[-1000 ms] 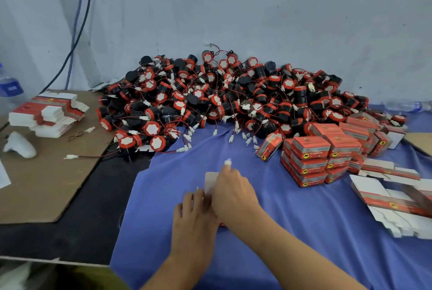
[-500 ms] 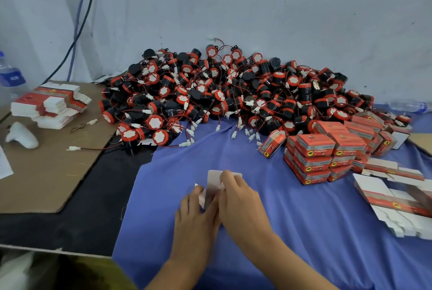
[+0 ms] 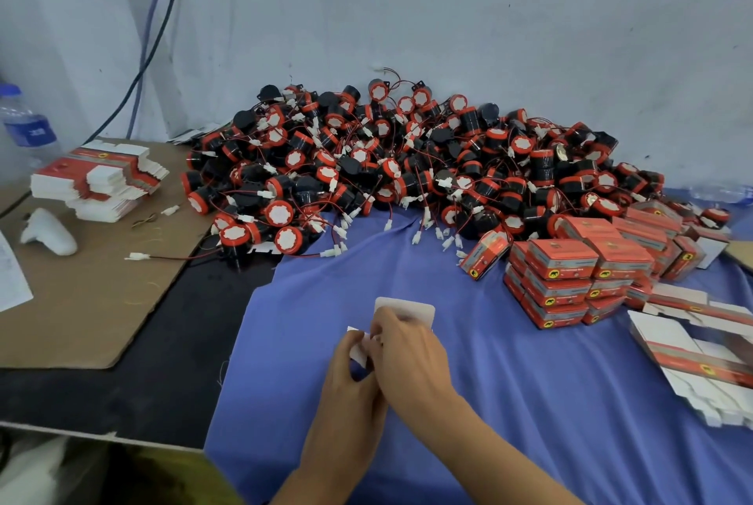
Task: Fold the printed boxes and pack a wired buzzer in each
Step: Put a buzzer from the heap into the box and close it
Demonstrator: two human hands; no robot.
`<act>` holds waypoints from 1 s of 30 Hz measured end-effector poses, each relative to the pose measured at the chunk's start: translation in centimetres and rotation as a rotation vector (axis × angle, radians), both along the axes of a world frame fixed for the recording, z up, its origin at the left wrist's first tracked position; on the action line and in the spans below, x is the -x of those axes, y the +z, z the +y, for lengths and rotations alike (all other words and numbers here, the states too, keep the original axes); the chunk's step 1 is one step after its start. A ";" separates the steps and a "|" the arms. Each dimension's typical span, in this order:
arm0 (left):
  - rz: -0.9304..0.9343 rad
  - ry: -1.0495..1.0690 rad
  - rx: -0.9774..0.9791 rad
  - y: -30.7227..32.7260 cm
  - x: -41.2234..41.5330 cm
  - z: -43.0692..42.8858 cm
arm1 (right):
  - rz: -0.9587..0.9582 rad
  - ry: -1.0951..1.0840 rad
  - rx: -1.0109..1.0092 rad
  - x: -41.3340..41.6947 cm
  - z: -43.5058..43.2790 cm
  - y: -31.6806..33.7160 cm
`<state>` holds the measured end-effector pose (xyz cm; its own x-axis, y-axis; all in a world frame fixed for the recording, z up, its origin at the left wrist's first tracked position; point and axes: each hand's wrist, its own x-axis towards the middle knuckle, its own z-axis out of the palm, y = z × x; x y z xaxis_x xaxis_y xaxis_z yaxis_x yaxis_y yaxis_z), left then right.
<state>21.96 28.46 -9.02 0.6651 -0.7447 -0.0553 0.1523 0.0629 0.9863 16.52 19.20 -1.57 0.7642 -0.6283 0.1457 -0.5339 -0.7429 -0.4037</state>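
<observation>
box: white carton [image 3: 411,310] on blue cloth [image 3: 529,402], between both hands, top flap showing past the knuckles
left hand [image 3: 350,380]: pinches the side flap
right hand [image 3: 411,358]: curled over carton, touching left hand
buzzer pile [image 3: 407,170]: behind, well apart

Dim, even bluish light; soft focus; wide-angle bending at edges.
</observation>
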 end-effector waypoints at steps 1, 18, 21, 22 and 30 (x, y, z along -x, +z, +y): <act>0.045 -0.004 0.018 0.1 0.1 -0.2 | 0.005 0.016 0.027 0.0 0.1 -0.2; -0.596 0.097 -0.113 -0.6 0.9 1.6 | 0.325 0.155 -0.041 0.0 -1.7 2.5; -0.258 0.076 -0.011 0.1 1.1 1.2 | 0.295 0.332 0.077 1.2 -2.4 1.5; -0.113 0.064 0.017 -0.3 0.8 0.6 | 0.304 0.372 0.074 1.5 -2.6 1.2; -0.885 0.219 -0.299 -1.2 1.5 1.6 | -0.557 0.180 0.027 4.8 -2.8 -1.7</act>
<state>20.50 30.06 -10.24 0.6799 -0.6352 0.3663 -0.6408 -0.2719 0.7180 11.76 16.42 -3.27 0.6619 -0.4866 0.5702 -0.1114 -0.8160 -0.5672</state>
